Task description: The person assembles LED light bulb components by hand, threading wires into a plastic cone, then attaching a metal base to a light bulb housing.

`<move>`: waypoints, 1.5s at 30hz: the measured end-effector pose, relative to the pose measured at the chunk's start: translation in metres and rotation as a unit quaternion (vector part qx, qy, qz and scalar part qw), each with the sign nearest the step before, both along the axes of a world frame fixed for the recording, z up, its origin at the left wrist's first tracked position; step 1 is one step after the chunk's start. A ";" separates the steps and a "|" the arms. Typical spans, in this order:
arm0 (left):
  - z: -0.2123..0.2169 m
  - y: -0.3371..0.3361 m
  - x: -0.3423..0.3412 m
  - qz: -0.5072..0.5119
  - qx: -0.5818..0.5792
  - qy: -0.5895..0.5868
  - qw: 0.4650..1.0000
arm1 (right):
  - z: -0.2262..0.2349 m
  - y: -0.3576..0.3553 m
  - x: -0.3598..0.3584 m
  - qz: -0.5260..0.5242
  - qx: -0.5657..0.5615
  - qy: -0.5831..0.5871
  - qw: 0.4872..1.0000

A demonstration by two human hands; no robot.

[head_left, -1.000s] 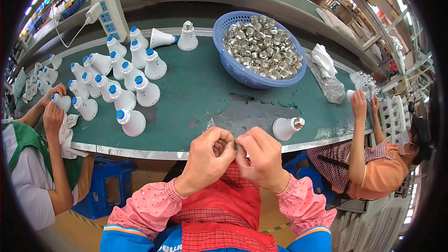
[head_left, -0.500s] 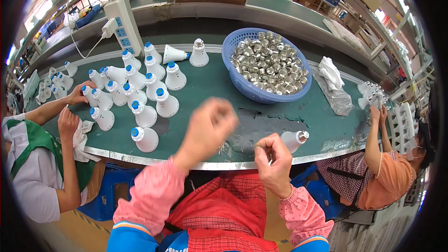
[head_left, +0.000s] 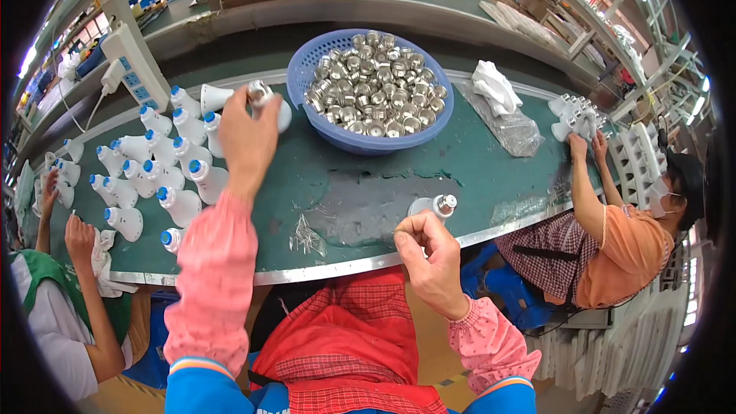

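The left hand (head_left: 249, 136), above centre-left, is partly open, its thumb and fingers around the metal cap of an upright white bulb (head_left: 284, 116); whether they press on it cannot be told. The right hand (head_left: 433, 257), lower right of centre and well apart from the left, has thumb and forefinger pinched together; anything between them is too small to tell. Just beyond it lies another capped bulb (head_left: 419, 205). Thin wire-like scraps (head_left: 307, 239) lie between the forearms. Blue-topped white bulbs (head_left: 208, 182) crowd the left; a blue basket (head_left: 368, 145) of metal caps (head_left: 376, 92) fills upper centre.
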State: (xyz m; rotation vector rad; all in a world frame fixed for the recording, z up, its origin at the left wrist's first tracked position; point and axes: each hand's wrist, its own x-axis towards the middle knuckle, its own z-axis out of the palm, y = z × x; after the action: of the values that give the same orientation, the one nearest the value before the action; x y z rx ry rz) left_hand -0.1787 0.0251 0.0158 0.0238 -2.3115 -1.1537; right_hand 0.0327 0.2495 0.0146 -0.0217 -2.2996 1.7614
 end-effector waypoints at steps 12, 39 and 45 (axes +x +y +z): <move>-0.026 0.062 0.169 -0.306 0.047 -0.035 0.950 | 0.040 0.002 -0.012 0.049 0.304 0.125 0.943; -0.036 0.068 0.167 -0.307 0.033 0.057 0.949 | 0.097 -0.025 -0.045 0.227 0.653 0.065 0.720; -0.041 0.070 0.166 -0.315 -0.001 0.054 0.947 | 0.098 -0.029 -0.043 0.234 0.687 0.078 0.683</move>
State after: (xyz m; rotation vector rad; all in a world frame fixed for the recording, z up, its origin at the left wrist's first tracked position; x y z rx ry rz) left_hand -0.0124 0.0948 -0.0249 -0.8129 -2.2801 -1.3991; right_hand -0.0104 0.2209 0.1122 0.9678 -2.9536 -0.3128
